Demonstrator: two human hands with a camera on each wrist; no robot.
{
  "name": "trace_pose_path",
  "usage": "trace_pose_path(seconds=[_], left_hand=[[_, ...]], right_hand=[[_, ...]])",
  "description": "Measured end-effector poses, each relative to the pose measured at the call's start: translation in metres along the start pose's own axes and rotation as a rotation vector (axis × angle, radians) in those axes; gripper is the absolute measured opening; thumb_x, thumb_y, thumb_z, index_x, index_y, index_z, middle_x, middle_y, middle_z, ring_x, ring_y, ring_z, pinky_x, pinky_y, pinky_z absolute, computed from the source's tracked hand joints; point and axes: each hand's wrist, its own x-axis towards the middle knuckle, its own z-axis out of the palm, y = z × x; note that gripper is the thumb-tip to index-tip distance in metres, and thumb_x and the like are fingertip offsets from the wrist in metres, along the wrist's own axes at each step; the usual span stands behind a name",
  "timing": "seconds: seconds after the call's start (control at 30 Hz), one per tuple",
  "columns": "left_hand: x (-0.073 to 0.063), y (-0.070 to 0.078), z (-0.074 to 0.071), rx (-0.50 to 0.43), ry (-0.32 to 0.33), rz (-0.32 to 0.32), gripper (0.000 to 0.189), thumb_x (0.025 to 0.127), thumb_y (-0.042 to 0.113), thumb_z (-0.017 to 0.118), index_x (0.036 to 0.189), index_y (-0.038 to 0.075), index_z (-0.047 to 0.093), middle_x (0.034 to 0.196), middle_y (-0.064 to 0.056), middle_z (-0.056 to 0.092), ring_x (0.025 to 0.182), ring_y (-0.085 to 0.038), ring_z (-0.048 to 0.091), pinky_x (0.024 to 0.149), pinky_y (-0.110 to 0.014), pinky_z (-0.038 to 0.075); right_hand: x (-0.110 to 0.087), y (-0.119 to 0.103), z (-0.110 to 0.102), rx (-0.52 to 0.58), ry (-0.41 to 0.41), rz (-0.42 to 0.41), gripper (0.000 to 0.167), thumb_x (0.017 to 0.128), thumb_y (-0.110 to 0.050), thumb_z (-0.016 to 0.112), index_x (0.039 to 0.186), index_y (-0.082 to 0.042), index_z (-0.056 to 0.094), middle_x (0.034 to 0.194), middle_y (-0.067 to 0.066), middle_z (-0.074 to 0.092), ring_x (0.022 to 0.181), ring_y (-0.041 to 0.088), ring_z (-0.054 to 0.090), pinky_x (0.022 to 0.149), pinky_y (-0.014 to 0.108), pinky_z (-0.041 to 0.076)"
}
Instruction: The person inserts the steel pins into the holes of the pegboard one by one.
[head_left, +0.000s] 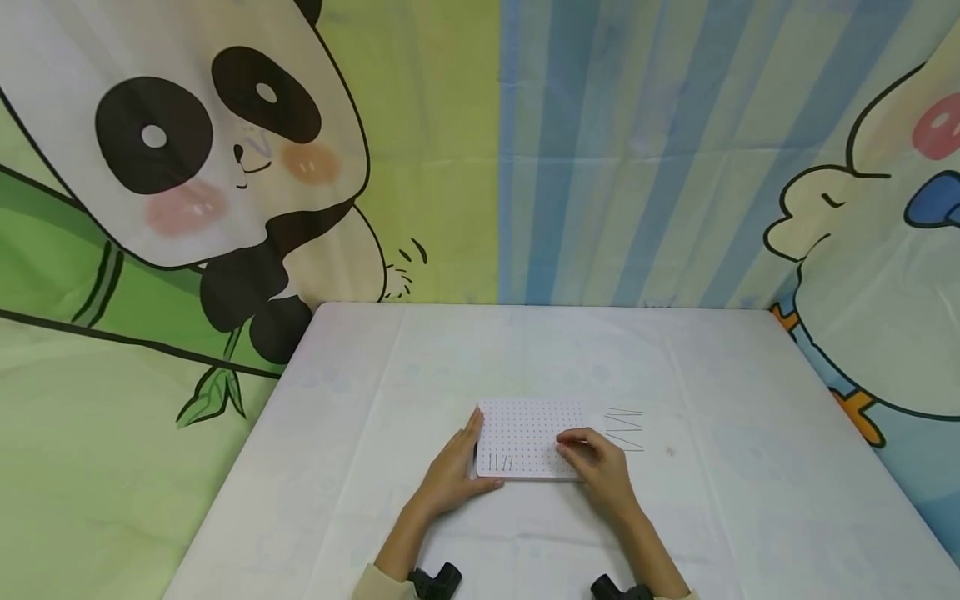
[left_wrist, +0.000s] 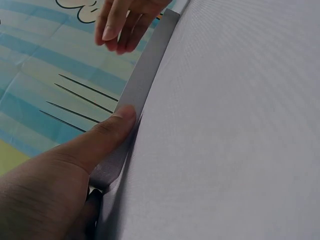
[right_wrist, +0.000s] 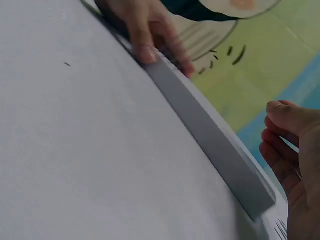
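Note:
A white board (head_left: 532, 429) dotted with rows of small holes lies on the table. Several thin dark pins (left_wrist: 85, 95) stand upright in a row at its front left. My left hand (head_left: 451, 471) steadies that corner, straight fingers along the left side and thumb pressed on the front face. Over the board's right part hovers my right hand (head_left: 597, 468), its thumb and index fingertips close together and the other fingers loosely bent. No pin shows at those fingertips in the right wrist view. More loose pins (head_left: 624, 430) lie just right of the board.
A white cloth covers the table (head_left: 360, 517). Behind it hangs a curtain (head_left: 600, 150) printed with cartoon animals. Dark wrist cameras (head_left: 438, 582) sit on both wrists near the table's front.

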Motion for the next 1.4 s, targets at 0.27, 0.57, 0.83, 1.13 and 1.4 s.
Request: trace_pose_path(seconds=[0.27,0.57,0.83,1.13,1.4], left_hand=[[-0.001,0.002,-0.003,0.007,0.014,0.013,0.109,0.070,0.046,0.077,0.149,0.008,0.011,0.154,-0.006,0.012,0.136,-0.028,0.022,0.106,-0.046,0.025],[-0.001,0.003,-0.003,0.010,0.008,-0.014,0.109,0.070,0.047,0.076,0.149,0.010,0.011,0.154,-0.003,0.010,0.137,-0.026,0.021,0.107,-0.044,0.024],[0.000,0.004,-0.002,0.019,0.014,-0.007,0.109,0.070,0.047,0.076,0.149,0.010,0.011,0.154,-0.004,0.011,0.136,-0.028,0.021,0.106,-0.045,0.025],[0.000,0.003,-0.001,0.016,0.014,0.003,0.109,0.070,0.047,0.076,0.149,0.008,0.012,0.154,-0.005,0.011,0.136,-0.028,0.022,0.106,-0.045,0.026],[0.000,0.002,-0.001,0.022,0.017,0.014,0.109,0.069,0.047,0.077,0.149,0.008,0.012,0.154,-0.005,0.012,0.136,-0.028,0.023,0.106,-0.045,0.026]], right_hand=[[-0.005,0.022,-0.058,-0.162,0.184,0.155,0.009,0.079,-0.010,0.071,0.088,-0.012,0.071,0.091,0.002,0.068,0.085,0.007,0.063,0.076,0.015,0.048],[-0.010,0.036,-0.080,-0.434,0.149,0.186,0.014,0.072,-0.008,0.078,0.081,-0.018,0.073,0.087,-0.004,0.063,0.082,0.001,0.050,0.070,0.007,0.042],[-0.009,0.041,-0.080,-0.501,0.096,0.116,0.015,0.067,-0.006,0.080,0.074,-0.018,0.073,0.082,-0.007,0.066,0.076,0.005,0.044,0.063,0.016,0.036],[-0.010,0.040,-0.079,-0.532,0.082,0.093,0.015,0.067,-0.006,0.080,0.072,-0.018,0.072,0.080,-0.007,0.065,0.074,0.009,0.043,0.062,0.018,0.033],[-0.010,0.036,-0.077,-0.539,0.072,0.133,0.009,0.074,-0.011,0.076,0.076,-0.019,0.071,0.082,-0.009,0.064,0.078,0.008,0.043,0.065,0.024,0.037]])
